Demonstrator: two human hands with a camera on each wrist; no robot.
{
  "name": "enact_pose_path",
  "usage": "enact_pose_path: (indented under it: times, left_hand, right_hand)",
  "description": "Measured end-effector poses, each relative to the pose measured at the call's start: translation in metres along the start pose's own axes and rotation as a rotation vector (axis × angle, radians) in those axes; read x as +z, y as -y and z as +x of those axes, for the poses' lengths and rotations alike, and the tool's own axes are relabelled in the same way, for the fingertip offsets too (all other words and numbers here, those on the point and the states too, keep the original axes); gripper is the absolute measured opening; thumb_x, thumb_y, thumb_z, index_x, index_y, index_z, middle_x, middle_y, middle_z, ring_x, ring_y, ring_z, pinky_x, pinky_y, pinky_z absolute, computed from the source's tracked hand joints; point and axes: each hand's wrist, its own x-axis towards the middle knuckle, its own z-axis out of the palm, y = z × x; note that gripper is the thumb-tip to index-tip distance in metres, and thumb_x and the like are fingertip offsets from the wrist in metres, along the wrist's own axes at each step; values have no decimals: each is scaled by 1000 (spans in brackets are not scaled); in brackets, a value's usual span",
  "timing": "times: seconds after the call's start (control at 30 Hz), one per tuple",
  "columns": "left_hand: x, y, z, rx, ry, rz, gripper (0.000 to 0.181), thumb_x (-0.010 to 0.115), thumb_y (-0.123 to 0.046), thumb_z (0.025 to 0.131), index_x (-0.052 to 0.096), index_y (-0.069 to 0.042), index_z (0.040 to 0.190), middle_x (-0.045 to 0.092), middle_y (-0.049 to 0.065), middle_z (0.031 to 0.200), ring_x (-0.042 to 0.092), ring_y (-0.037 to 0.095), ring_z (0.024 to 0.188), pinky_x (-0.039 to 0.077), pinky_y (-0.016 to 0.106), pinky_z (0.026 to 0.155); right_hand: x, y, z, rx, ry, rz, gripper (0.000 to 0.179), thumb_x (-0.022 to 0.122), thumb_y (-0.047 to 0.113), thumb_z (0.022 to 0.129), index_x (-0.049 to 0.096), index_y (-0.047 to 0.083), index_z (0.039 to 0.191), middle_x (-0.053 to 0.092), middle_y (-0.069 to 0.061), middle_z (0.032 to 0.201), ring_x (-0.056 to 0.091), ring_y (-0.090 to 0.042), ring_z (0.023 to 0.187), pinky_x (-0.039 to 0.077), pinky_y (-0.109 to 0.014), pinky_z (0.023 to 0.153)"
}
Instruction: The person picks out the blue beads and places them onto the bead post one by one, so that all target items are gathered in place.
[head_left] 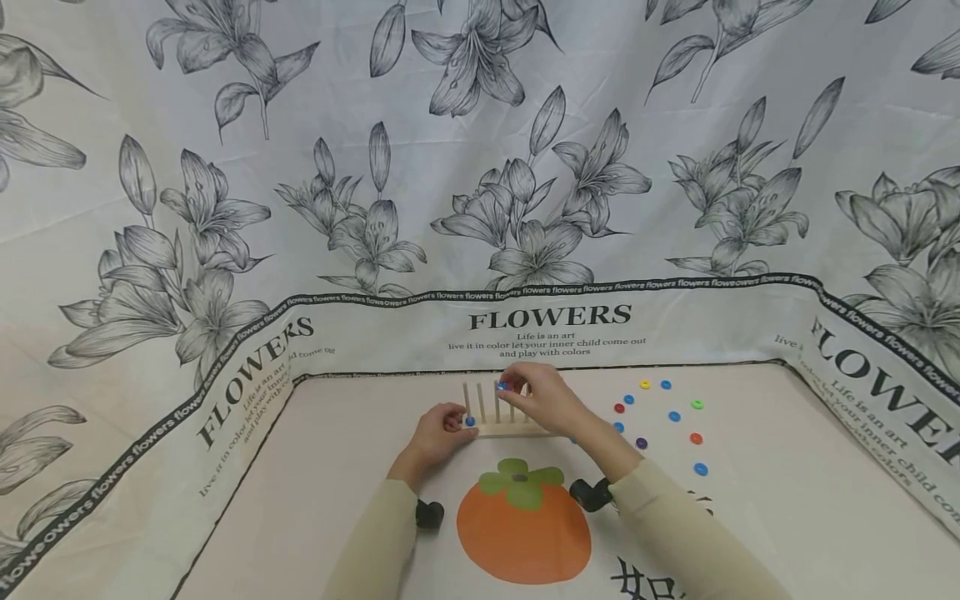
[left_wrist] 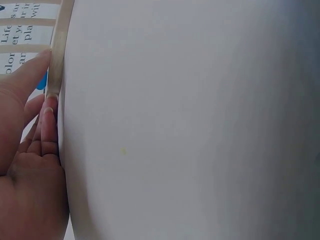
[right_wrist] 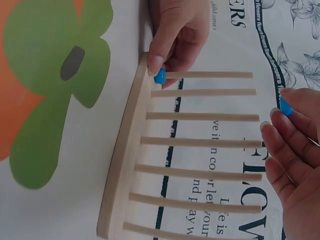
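Observation:
A wooden peg rack (head_left: pixel 506 430) with several upright pegs stands at the back of the table. At its left end my left hand (head_left: pixel 437 435) grips the base, thumb at the front edge and fingers around the end. Low on the leftmost peg sits a blue ring (right_wrist: pixel 160 76), close to the left thumb. My right hand (head_left: pixel 546 402) is over the rack and pinches another blue ring (right_wrist: pixel 285 106) between thumb and index finger. That ring is near the peg tops, and the right wrist view shows it apart from them. The other right fingers are slightly bent.
Loose rings lie scattered right of the rack, among them a yellow ring (head_left: pixel 645 384), a green ring (head_left: pixel 697 404), a purple ring (head_left: pixel 641 443) and several blue ones. A persimmon print (head_left: pixel 525 533) marks the cloth in front. A flowered curtain (head_left: pixel 555 325) rises behind.

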Motion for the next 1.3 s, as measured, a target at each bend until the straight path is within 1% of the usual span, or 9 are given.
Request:
enact_pose_path:
  times: [0.23, 0.4, 0.5, 0.77, 0.87, 1.0, 1.3]
  left_hand:
    - [1, 2, 1, 11, -6, 26, 46, 80, -22, 91, 63, 1, 127, 61, 6, 99, 55, 17, 88, 49, 35, 81]
    - [1, 3, 2, 22, -12, 29, 46, 80, -22, 90, 64, 2, 126, 62, 7, 99, 56, 17, 89, 50, 36, 82]
    - [0, 5, 2, 32, -7, 26, 46, 80, -22, 90, 63, 2, 126, 62, 7, 100, 57, 17, 89, 51, 35, 82]
    - [0, 4, 1, 33, 1, 17, 46, 80, -22, 90, 63, 1, 126, 62, 6, 99, 56, 16, 88, 50, 35, 82]
    - [1, 2, 1, 29, -1, 16, 46, 80, -22, 90, 63, 1, 126, 62, 6, 98, 55, 16, 88, 50, 35, 82]
    - [2, 2, 1, 28, -3, 26, 45, 79, -22, 90, 64, 1, 126, 61, 6, 98, 54, 16, 87, 49, 35, 81]
    - [1, 3, 2, 45, -16, 40, 43, 80, -23, 89, 65, 0, 123, 62, 5, 96, 55, 15, 86, 49, 34, 80]
  right_hand:
    - [11, 5, 11, -43, 14, -15, 14, 72, 12, 96, 71, 5, 107, 69, 1, 95, 62, -11, 84, 55, -37, 79]
    - [18, 8, 20, -53, 16, -63, 13, 71, 14, 97, 71, 6, 107, 69, 1, 96, 62, -10, 85, 53, -30, 77]
    - [22, 11, 27, -54, 24, -75, 13, 70, 15, 98, 71, 7, 108, 69, 0, 98, 61, -11, 85, 51, -28, 76]
    - [33, 13, 38, -45, 36, -95, 12, 70, 17, 98, 71, 9, 106, 67, 3, 93, 57, -10, 81, 48, -26, 71]
    - [37, 12, 40, -40, 34, -103, 12, 70, 17, 98, 71, 8, 106, 66, 2, 93, 57, -12, 82, 48, -27, 72]
    - [40, 11, 42, -10, 36, -108, 12, 70, 16, 97, 71, 8, 106, 66, 1, 95, 59, -14, 83, 49, -29, 73]
    - [46, 9, 45, 29, 51, -112, 11, 71, 17, 97, 72, 10, 106, 66, 2, 95, 59, -10, 83, 51, -28, 75]
